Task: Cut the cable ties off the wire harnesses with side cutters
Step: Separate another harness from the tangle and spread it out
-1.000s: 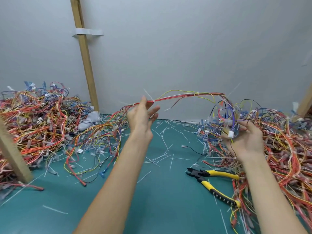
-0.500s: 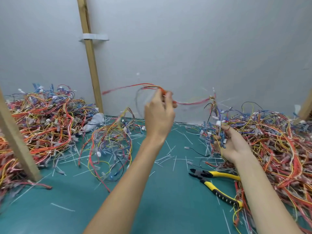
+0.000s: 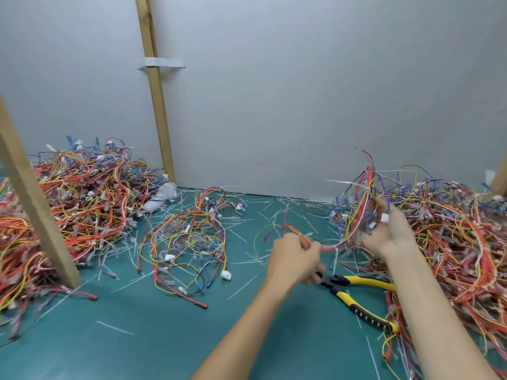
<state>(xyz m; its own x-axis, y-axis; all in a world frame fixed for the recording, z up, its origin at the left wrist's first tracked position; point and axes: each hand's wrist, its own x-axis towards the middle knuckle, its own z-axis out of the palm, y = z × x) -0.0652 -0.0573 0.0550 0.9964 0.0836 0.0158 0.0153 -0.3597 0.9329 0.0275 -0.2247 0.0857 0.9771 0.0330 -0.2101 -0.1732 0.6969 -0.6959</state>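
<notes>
The left hand [image 3: 295, 256], pinching a harness [image 3: 333, 246], has dropped to just above the cutters [image 3: 365, 282], idle on the surface [image 3: 164, 338], while the right hand [image 3: 389, 234] grips its connector end beyond them; cutting likely follows.

Left hand [image 3: 293, 259] and right hand [image 3: 391, 237] grip one wire harness [image 3: 366, 185].

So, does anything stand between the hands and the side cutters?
No object covers the side cutters; they lie on the mat just below the left hand. But both it and the right hand grip a wire harness, and the right forearm crosses above the handle ends.
</notes>
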